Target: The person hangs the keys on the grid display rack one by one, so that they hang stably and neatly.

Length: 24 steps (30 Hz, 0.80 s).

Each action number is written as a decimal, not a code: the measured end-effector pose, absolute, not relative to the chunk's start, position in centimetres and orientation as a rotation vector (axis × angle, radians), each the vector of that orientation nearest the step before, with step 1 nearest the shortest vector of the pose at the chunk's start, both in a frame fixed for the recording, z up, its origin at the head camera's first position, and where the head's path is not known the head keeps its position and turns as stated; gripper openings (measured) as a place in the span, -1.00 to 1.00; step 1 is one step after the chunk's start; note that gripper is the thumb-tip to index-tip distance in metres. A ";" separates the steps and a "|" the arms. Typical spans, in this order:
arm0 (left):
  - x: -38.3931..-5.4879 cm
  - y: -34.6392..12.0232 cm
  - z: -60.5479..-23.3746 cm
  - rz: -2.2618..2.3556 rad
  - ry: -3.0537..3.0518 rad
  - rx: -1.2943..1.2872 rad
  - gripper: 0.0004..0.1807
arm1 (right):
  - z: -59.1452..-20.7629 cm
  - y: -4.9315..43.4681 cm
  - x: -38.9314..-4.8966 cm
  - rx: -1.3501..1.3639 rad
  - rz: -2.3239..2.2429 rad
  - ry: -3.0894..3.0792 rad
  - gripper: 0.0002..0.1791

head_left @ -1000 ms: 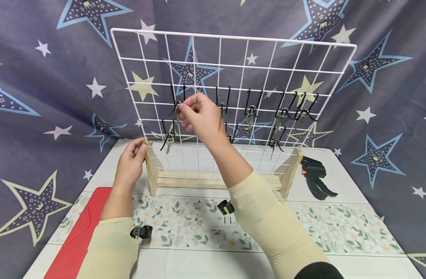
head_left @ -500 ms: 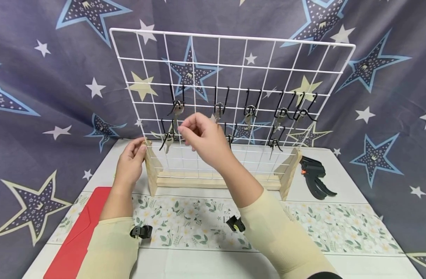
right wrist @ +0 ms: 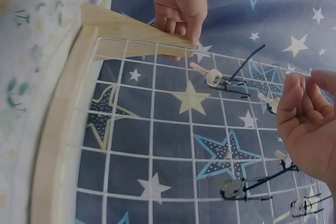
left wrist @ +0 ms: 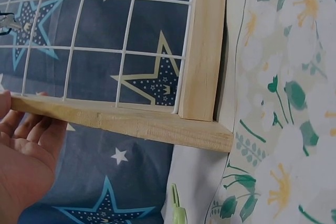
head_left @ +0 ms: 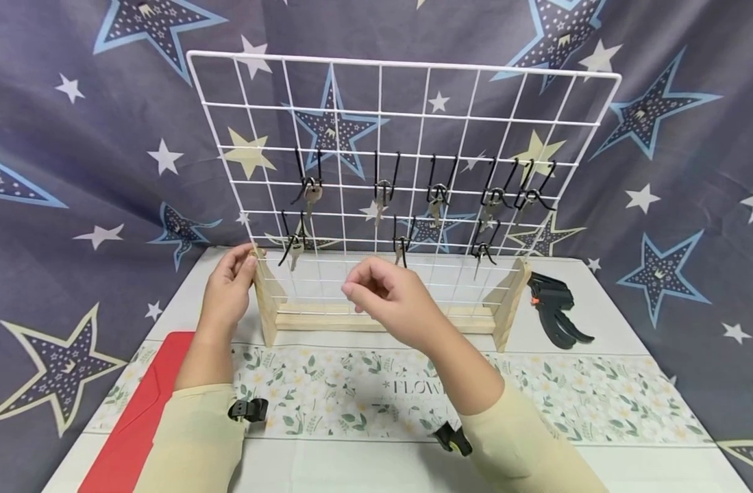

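Observation:
A white wire grid rack (head_left: 407, 67) stands upright in a wooden stand (head_left: 385, 322). My left hand (head_left: 228, 284) grips the top of the stand's left side piece (left wrist: 121, 123), thumb on one face and fingers behind. Several black hooks (head_left: 439, 179) hang on the grid in two rows, with silver keys on them. One key (head_left: 313, 194) hangs at the upper left, another key (head_left: 295, 253) below it. My right hand (head_left: 394, 294) is in front of the lower grid, its fingers loosely curled with nothing visible in them; in the right wrist view it overlaps some hooks.
A black clamp (head_left: 555, 308) with an orange part lies right of the stand. At the left lies a red folder-like sheet (head_left: 142, 404). A small green item (left wrist: 178, 211) is near the stand's left side. A star-patterned curtain (head_left: 74, 260) hangs behind.
My right hand has come away from the upper-left key and moved down and to the right. That key now hangs on its hook. My left hand keeps its grip on the stand.

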<state>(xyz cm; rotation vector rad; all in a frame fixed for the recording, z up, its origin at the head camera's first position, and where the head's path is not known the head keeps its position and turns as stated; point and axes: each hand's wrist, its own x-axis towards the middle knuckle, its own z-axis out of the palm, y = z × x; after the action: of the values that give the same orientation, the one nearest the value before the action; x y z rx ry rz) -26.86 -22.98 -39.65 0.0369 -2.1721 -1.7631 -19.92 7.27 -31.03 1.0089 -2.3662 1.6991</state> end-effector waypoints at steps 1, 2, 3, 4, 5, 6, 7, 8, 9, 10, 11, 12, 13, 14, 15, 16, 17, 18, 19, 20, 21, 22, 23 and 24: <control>-26.9 -23.0 -39.7 -1.763 -2.172 0.037 -0.52 | -31.3 7.6 -19.6 1.002 1.705 -2.381 -0.94; -26.9 -23.0 -39.7 -1.761 -2.173 0.040 -0.52 | -31.6 7.9 -19.4 0.994 1.715 -2.393 -0.94; -26.8 -23.0 -39.6 -1.763 -2.174 0.038 -0.52 | -31.9 8.2 -19.2 0.975 1.722 -2.410 -0.94; -26.8 -23.0 -39.6 -1.766 -2.174 0.038 -0.52 | -32.2 8.5 -19.0 0.960 1.727 -2.425 -0.94; -26.8 -23.0 -39.6 -1.765 -2.177 0.038 -0.51 | -32.6 8.8 -18.8 0.945 1.729 -2.439 -0.94; -26.8 -23.0 -39.6 -1.765 -2.180 0.037 -0.51 | -32.9 9.2 -18.6 0.929 1.723 -2.455 -0.94; -26.8 -23.0 -39.6 -1.765 -2.179 0.038 -0.52 | -33.2 9.5 -18.5 0.914 1.719 -2.468 -0.94; -26.7 -23.0 -39.5 -1.762 -2.180 0.040 -0.52 | -33.6 9.8 -18.4 0.898 1.712 -2.480 -0.94; -26.7 -23.0 -39.5 -1.758 -2.180 0.042 -0.52 | -33.9 10.2 -18.3 0.888 1.708 -2.487 -0.94; -26.7 -22.9 -39.4 -1.755 -2.177 0.043 -0.52 | -34.2 10.5 -18.3 0.880 1.709 -2.490 -0.94; -26.7 -22.8 -39.4 -1.762 -2.169 0.045 -0.52 | -34.5 10.9 -18.2 0.870 1.707 -2.495 -0.94; -26.7 -22.8 -39.4 -1.756 -2.166 0.050 -0.53 | -34.8 11.2 -18.1 0.861 1.707 -2.499 -0.93; -26.7 -22.8 -39.4 -1.751 -2.162 0.055 -0.53 | -35.1 11.6 -18.1 0.852 1.708 -2.502 -0.93; -26.7 -22.7 -39.4 -1.742 -2.163 0.062 -0.53 | -35.4 11.9 -18.1 0.843 1.709 -2.507 -0.92; -26.7 -22.7 -39.4 -1.734 -2.167 0.069 -0.52 | -35.6 12.2 -18.0 0.835 1.705 -2.515 -0.92; -26.6 -22.7 -39.5 -1.725 -2.173 0.075 -0.52 | -35.9 12.5 -18.0 0.825 1.698 -2.526 -0.91; -26.6 -22.7 -39.5 -1.714 -2.181 0.087 -0.51 | -36.2 12.8 -17.9 0.815 1.684 -2.541 -0.91; -26.6 -22.7 -39.5 -1.694 -2.193 0.098 -0.50 | -36.5 13.1 -17.8 0.806 1.672 -2.557 -0.90; -26.6 -22.7 -39.5 -1.689 -2.197 0.106 -0.50 | -36.7 13.4 -17.8 0.795 1.658 -2.572 -0.89; -26.5 -22.7 -39.5 -1.687 -2.202 0.110 -0.49 | -36.9 13.7 -17.7 0.785 1.645 -2.588 -0.89; -26.5 -22.6 -39.6 -1.686 -2.208 0.110 -0.48 | -37.1 13.9 -17.6 0.773 1.631 -2.602 -0.88; -26.4 -22.6 -39.6 -1.693 -2.207 0.104 -0.48 | -37.3 14.2 -17.5 0.761 1.619 -2.614 -0.88; -26.4 -22.6 -39.6 -1.702 -2.206 0.097 -0.47 | -37.5 14.5 -17.4 0.746 1.604 -2.627 -0.87; -26.4 -22.6 -39.7 -1.712 -2.204 0.086 -0.47 | -37.6 14.7 -17.3 0.729 1.593 -2.637 -0.86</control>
<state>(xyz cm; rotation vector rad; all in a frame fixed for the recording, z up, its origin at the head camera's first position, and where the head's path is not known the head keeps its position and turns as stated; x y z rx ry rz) -26.39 -22.55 -39.66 0.0862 -2.2037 -1.7121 -17.34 14.72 -37.61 0.7293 -2.6367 1.5927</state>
